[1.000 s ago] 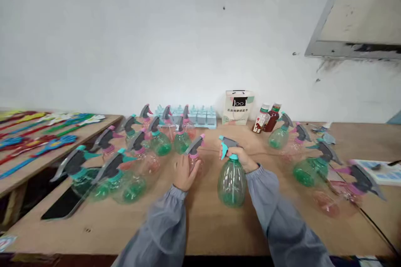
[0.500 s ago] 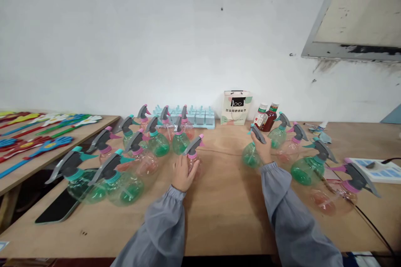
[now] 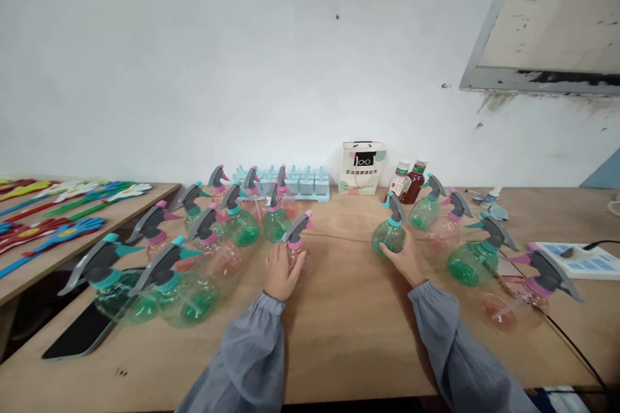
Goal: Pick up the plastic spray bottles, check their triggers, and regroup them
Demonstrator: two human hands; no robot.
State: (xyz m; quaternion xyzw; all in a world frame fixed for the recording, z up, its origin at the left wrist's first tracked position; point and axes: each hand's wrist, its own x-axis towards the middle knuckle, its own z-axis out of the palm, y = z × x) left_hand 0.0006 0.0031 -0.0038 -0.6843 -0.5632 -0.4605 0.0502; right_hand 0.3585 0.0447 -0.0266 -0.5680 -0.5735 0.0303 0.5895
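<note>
My left hand (image 3: pixel 282 272) is closed around the side of a clear pink spray bottle (image 3: pixel 297 246) with a grey trigger head, upright on the table. On the right, my right hand (image 3: pixel 407 260) grips the lower body of a green spray bottle (image 3: pixel 388 238) with a grey and teal head. Both bottles hold a little liquid. Several green and pink spray bottles stand in a group on the left, among them a large green one (image 3: pixel 186 299) in front. To the right of my right hand are more, including a green one (image 3: pixel 472 263) and a pink one (image 3: pixel 516 303).
A light blue popsicle mould (image 3: pixel 314 186), a paper bag (image 3: pixel 362 171) and two sauce bottles (image 3: pixel 415 182) stand by the wall. A phone (image 3: pixel 80 332) lies front left. At right are a power strip (image 3: pixel 593 264) and a cable. Hand-shaped colourful items (image 3: pixel 72 232) cover a side table.
My right hand has moved from the green bottle's trigger head down to its body. My left hand stays at the pink bottle. The view has shifted slightly.
</note>
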